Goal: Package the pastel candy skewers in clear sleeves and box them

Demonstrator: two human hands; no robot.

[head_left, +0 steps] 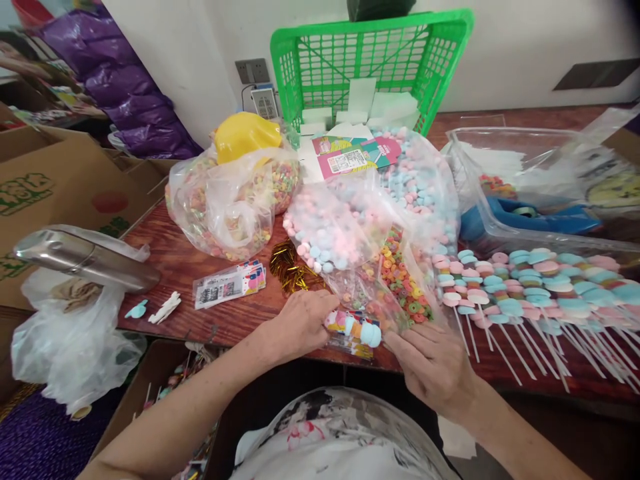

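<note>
1. Candy stack (364,332) lies between our hands at the table's (176,268) front edge; our left hand (304,325) pinches its printed end, probably to steady it.
2. Our right hand (434,365) meets the blue end; we cannot tell whether it grips.
3. Candy sticks (511,307) fill the table's front right corner, seemingly for easy reach.
4. Our fingers hide any stick within the stack.

A green plastic lattice basket (311,28) stands at the brown wooden table (174,267)'s back edge, behind a clear plastic bag of round pink-and-blue candies (340,220). A silver metal cylindrical flask (95,260) sits near the left edge; right, white-stemmed pink-and-blue candy sticks (513,307) line the front edge, before a clear rectangular plastic box (550,241).
</note>
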